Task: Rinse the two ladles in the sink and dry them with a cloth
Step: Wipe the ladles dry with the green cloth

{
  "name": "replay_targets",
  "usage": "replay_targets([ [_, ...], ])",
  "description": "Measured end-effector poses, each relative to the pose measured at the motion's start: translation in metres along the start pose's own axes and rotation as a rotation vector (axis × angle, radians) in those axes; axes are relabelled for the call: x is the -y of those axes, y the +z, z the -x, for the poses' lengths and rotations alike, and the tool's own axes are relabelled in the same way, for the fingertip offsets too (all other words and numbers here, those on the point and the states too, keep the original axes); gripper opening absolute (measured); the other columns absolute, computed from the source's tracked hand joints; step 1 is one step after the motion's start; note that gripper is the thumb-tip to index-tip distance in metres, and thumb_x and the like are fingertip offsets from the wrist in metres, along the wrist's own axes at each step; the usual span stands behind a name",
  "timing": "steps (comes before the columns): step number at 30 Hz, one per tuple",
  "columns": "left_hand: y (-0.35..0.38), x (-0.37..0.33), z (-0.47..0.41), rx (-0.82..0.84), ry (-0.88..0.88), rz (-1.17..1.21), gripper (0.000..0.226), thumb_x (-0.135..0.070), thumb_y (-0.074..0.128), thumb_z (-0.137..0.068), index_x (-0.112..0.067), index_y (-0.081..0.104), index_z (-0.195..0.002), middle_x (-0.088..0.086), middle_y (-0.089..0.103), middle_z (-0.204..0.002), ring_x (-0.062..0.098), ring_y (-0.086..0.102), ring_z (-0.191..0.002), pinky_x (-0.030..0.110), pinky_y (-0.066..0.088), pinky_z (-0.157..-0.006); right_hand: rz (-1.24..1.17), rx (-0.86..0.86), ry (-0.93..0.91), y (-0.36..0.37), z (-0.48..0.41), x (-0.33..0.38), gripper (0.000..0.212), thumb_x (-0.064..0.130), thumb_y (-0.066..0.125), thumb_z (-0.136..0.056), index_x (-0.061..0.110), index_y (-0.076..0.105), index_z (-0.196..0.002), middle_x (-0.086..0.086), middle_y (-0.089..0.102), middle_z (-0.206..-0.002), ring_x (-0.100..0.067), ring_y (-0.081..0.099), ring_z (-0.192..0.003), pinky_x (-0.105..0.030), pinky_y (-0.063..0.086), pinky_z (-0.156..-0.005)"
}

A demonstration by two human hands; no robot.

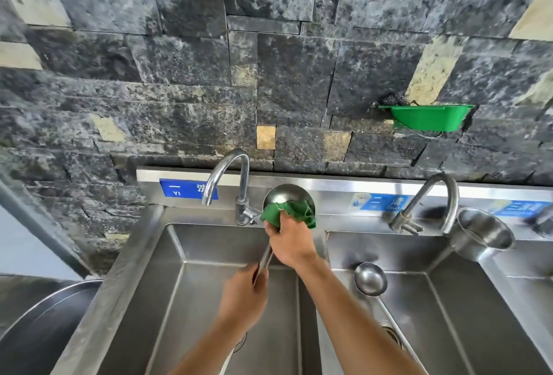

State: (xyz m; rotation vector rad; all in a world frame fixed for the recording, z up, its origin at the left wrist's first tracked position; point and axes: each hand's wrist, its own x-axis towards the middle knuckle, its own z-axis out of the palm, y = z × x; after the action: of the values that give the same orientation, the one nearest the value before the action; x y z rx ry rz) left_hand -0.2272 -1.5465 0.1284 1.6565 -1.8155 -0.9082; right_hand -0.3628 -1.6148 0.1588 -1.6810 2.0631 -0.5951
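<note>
- The steel sink (167,255) has two basins side by side; the work is held above the left basin, I think so that any drops fall inside it and not on the counter.
- The left hand (244,300) holds the big ladle (285,195) low on its long handle, fingers closed around it, so the bowl stands up high and tilted toward the person, near the left tap (227,171).
- The right hand (291,243) presses the green cloth (294,210) into this bowl, fingers closed on the cloth. It seems to be the drying step for this ladle.
- The small ladle (370,279) lies apart in the right basin, bowl facing up. I cannot tell if it is already rinsed or dried.
</note>
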Motion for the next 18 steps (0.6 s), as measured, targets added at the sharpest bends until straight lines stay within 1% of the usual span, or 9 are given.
replay_targets([
  [2,0.003,-0.001,0.001,0.007,-0.013,-0.013,0.029,-0.027,0.046,-0.099,-0.008,0.051,-0.077,0.0,0.05,-0.058,0.028,0.049,-0.058,0.035,0.031,-0.055,-0.063,0.12,-0.092,-0.001,-0.001,0.001,0.048,0.04,0.051,-0.102,0.009,0.05,-0.139,-0.016,0.057,-0.142,-0.037,0.051,-0.133,-0.039,0.043,-0.107],
  [4,0.005,-0.003,0.001,0.015,-0.022,-0.004,0.029,-0.029,0.045,-0.099,-0.009,0.052,-0.079,0.001,0.052,-0.06,0.034,0.057,-0.067,0.037,0.033,-0.056,-0.026,0.191,-0.244,-0.004,-0.009,0.0,0.06,0.034,0.05,-0.104,0.012,0.03,-0.157,-0.011,0.03,-0.164,-0.029,0.023,-0.154,-0.037,0.021,-0.124],
  [5,0.005,-0.005,0.002,0.028,-0.028,0.018,0.03,-0.03,0.045,-0.099,-0.008,0.052,-0.078,0.001,0.053,-0.06,0.035,0.058,-0.069,0.038,0.035,-0.056,0.041,0.179,-0.313,-0.006,-0.016,-0.001,0.065,0.033,0.048,-0.105,0.012,0.021,-0.16,-0.008,0.017,-0.169,-0.026,0.009,-0.157,-0.041,0.013,-0.127],
  [7,0.006,-0.013,0.001,0.057,-0.069,0.082,0.034,-0.034,0.046,-0.097,-0.01,0.049,-0.074,0.001,0.052,-0.058,0.034,0.055,-0.061,0.041,0.041,-0.055,0.216,0.119,-0.354,-0.008,-0.03,-0.005,0.071,0.037,0.042,-0.106,0.014,0.007,-0.162,-0.003,0.002,-0.171,-0.022,-0.005,-0.158,-0.047,0.009,-0.128],
  [9,0.011,-0.023,0.0,0.072,-0.144,0.191,0.035,-0.038,0.046,-0.094,-0.013,0.045,-0.069,-0.003,0.047,-0.052,0.026,0.045,-0.049,0.041,0.039,-0.049,0.321,0.075,-0.271,-0.013,-0.039,-0.008,0.073,0.042,0.034,-0.106,0.013,-0.004,-0.162,-0.002,-0.008,-0.171,-0.02,-0.009,-0.157,-0.044,0.005,-0.128],
  [12,0.019,-0.036,-0.004,0.063,-0.247,0.344,0.036,-0.031,0.046,-0.095,-0.016,0.038,-0.063,-0.005,0.038,-0.048,0.02,0.033,-0.043,0.031,0.029,-0.045,0.302,0.075,-0.097,-0.021,-0.038,-0.004,0.074,0.042,0.03,-0.106,0.002,0.0,-0.16,-0.014,0.0,-0.17,-0.028,0.003,-0.157,-0.04,0.011,-0.127],
  [15,0.025,-0.044,-0.004,-0.003,-0.156,0.16,0.038,-0.031,0.046,-0.097,-0.016,0.039,-0.063,-0.003,0.044,-0.052,0.02,0.04,-0.048,0.032,0.033,-0.05,0.273,0.078,0.07,-0.029,-0.031,0.0,0.064,0.041,0.036,-0.105,-0.004,0.033,-0.15,-0.024,0.043,-0.153,-0.039,0.041,-0.142,-0.044,0.038,-0.114],
  [17,0.028,-0.046,-0.002,-0.036,-0.102,0.097,0.037,-0.028,0.045,-0.099,-0.018,0.039,-0.064,-0.003,0.046,-0.055,0.019,0.043,-0.052,0.032,0.032,-0.052,0.216,0.103,0.025,-0.033,-0.027,0.001,0.051,0.04,0.042,-0.104,0.001,0.051,-0.135,-0.02,0.06,-0.135,-0.04,0.056,-0.125,-0.043,0.047,-0.101],
  [18,0.03,-0.047,-0.001,-0.043,-0.086,0.089,0.036,-0.027,0.045,-0.099,-0.018,0.039,-0.065,-0.003,0.048,-0.057,0.02,0.044,-0.054,0.032,0.032,-0.053,0.158,0.137,-0.061,-0.033,-0.025,0.001,0.048,0.037,0.045,-0.104,0.004,0.05,-0.137,-0.019,0.058,-0.138,-0.039,0.054,-0.128,-0.042,0.045,-0.103],
])
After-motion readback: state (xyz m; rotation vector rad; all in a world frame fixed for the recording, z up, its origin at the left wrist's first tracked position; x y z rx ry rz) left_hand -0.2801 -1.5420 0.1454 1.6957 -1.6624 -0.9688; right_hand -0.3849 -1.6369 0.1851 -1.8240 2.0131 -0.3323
